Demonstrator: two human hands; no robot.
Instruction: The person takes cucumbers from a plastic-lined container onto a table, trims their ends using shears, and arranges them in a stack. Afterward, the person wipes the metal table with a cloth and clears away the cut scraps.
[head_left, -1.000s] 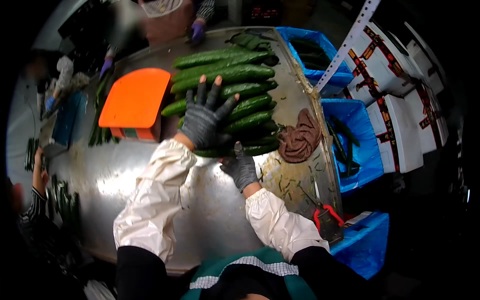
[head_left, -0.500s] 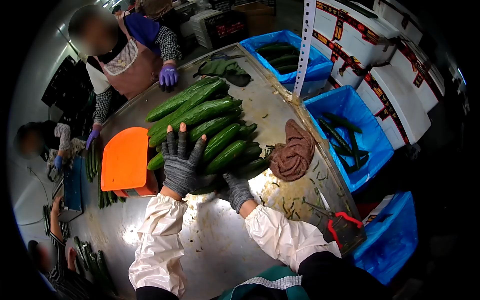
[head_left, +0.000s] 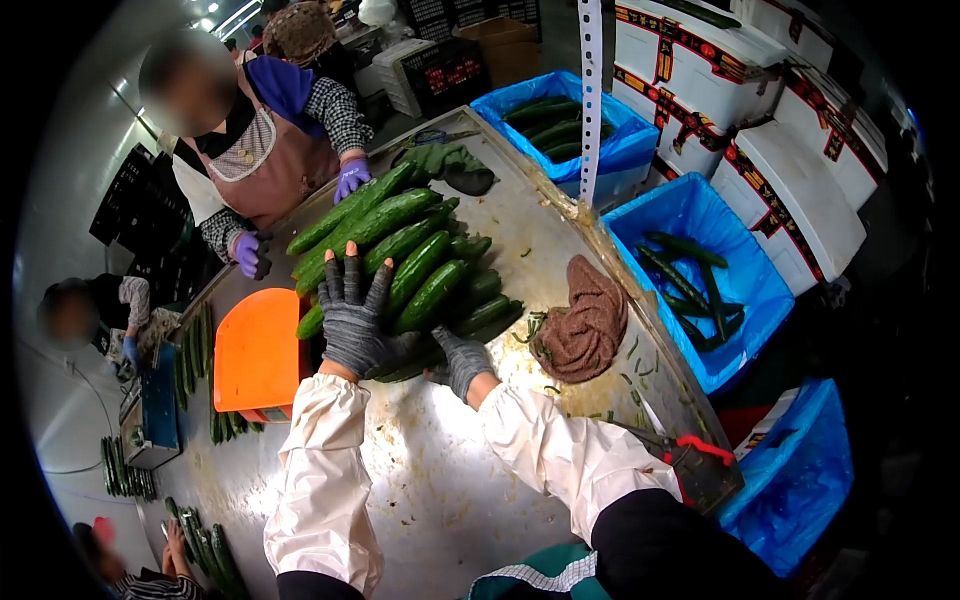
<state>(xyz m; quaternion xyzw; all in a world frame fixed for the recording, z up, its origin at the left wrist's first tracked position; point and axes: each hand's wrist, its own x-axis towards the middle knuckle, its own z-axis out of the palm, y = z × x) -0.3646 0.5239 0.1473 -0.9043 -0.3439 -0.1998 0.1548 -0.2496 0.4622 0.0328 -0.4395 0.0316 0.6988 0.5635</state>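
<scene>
A heap of green cucumbers (head_left: 400, 245) lies on the metal table (head_left: 430, 470). My left hand (head_left: 355, 325), in a dark grey glove with bare fingertips, rests on the heap's near side with fingers spread. Gloved too, my right hand (head_left: 463, 362) is against the near right side of the heap, fingers stretched toward the cucumbers and their tips partly hidden. Left of my left hand is an orange scale (head_left: 258, 350), close to the heap.
Across the table, a co-worker's purple-gloved hand (head_left: 352, 178) is at the heap's far end. A brown cloth (head_left: 582, 325) and red-handled scissors (head_left: 700, 447) lie on the right. Blue-lined crates (head_left: 750, 265) and white boxes (head_left: 800, 190) stand beyond the edge.
The view has shifted slightly. The co-worker's hands have come nearer the heap, one now at its far end. My hands stay against the cucumbers, the right shifted slightly.
</scene>
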